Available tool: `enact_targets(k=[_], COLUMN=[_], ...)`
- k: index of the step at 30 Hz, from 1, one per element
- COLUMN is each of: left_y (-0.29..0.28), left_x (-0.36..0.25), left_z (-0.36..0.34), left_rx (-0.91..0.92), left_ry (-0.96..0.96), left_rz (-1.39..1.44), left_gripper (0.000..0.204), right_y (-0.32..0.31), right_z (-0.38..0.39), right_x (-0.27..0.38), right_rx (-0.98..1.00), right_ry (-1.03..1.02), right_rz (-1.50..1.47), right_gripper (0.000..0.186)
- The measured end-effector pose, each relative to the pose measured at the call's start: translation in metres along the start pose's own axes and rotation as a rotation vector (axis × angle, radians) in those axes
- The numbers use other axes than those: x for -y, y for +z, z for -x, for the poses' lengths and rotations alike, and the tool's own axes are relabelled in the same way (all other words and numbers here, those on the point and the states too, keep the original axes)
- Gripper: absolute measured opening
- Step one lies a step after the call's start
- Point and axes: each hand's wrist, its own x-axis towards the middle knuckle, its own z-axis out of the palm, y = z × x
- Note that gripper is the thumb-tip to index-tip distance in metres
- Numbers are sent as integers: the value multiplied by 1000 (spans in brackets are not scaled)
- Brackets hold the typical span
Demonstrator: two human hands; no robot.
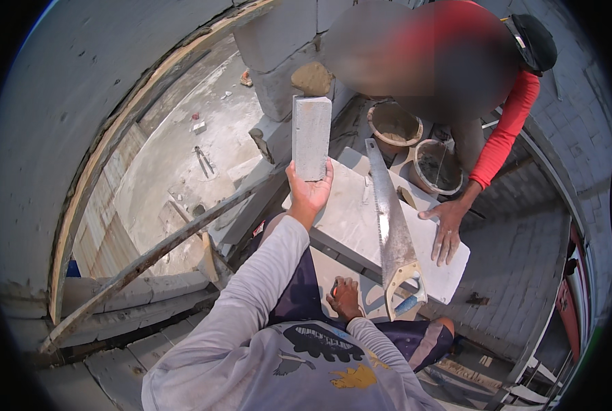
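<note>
Upright in my left hand (pixel 310 194) is a narrow grey concrete block (pixel 311 137), its lower end gripped between thumb and fingers. At its top edge shows a lump of brown mortar (pixel 312 79); whether it sits on the block or behind it, I cannot tell. My right hand (pixel 345 299) is low in front of me, closed around something with a small orange part, mostly hidden by the fingers. Near it, a handsaw (pixel 390 219) with a pale handle lies across a large light-grey block (pixel 347 205).
Opposite, a co-worker in red sleeves presses a hand (pixel 447 231) on the large block's right part. Two buckets, one (pixel 395 123) behind the other (pixel 437 166), hold grey mortar. A long bar (pixel 162 250) slants across the left, above a lower concrete floor (pixel 183 157).
</note>
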Motion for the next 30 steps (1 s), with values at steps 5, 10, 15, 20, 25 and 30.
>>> enact_targets(k=[5,10,15,20,25,30], left_y=[-1,-1,-5,-4,4,8], left_x=[-8,-10,-11,-8,-10,-40], left_z=[8,12,18,31,50,66], left_rx=[82,99,139,78,100,115], left_ry=[-73,-185,-226,-243,-280,-316], left_rz=[25,107,113,99,126,98], left_gripper=[50,54,56,61,61,63], right_y=[1,3,5,3,2,6], right_z=[0,-2,-3,-1,-2,-3], right_x=[-1,-1,-1,-1,-1,-1], right_rx=[-14,-1,-7,-7,-12,-25], right_ry=[-8,-1,4,7,2,-3], right_rz=[12,26,30,13,18,30], right_gripper=[70,74,74,73,71,69])
